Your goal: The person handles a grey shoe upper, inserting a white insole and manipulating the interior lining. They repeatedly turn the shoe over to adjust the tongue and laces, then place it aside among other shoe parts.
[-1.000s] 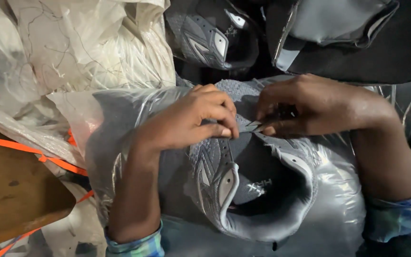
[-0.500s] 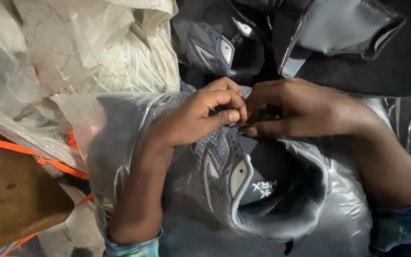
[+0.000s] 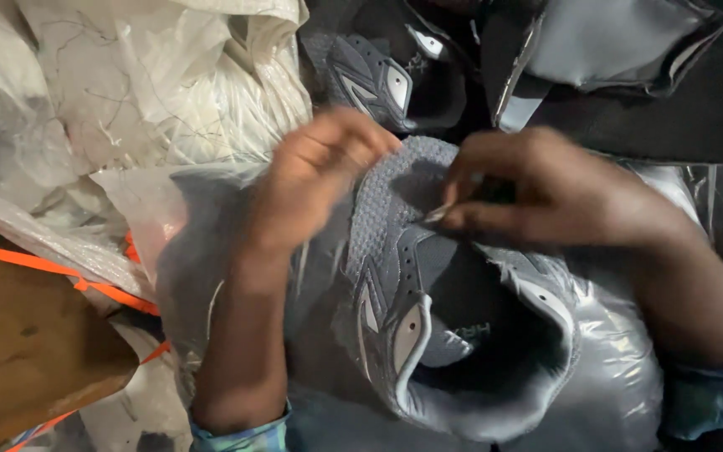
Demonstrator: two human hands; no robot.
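A grey shoe upper lies in the lower middle of the frame, opening toward the bottom, resting on a clear plastic bag that seems to keep it clean on the lap. The right hand, centre-right, has thumb and forefinger pinched together on the knitted toe end of the upper — apparently to hold the fabric taut there. The left hand, just left of centre, is blurred; its fingers curl loosely over the toe edge, but whether they grip anything I cannot tell. Another grey upper sits at top centre, near white plastic sacks in the upper left — and a wooden board with an orange strap fills the lower left.
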